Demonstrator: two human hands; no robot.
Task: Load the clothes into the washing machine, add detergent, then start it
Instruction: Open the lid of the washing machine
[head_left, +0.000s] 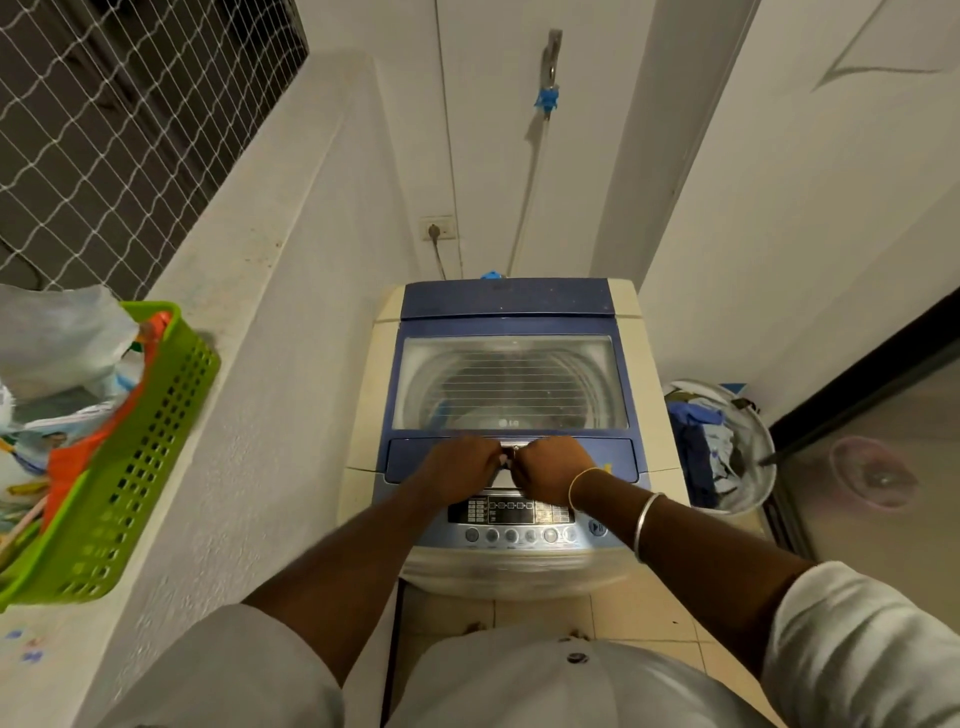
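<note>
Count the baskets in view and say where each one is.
2. The green basket sits on the ledge left of the washing machine; the round white basket, holding clothes, stands on the floor to its right. Others may lie outside the frame.

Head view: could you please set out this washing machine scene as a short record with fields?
washing machine: top loader, cream body, against the back wall
lid: closed, blue frame, clear window
left hand: grips the lid handle at the lid's front edge
right hand: grips the same handle, beside the left hand
control panel: in front of the hands, untouched
laundry basket: on the floor right of the machine, clothes inside
green basket: on the ledge at left, bags inside
</note>
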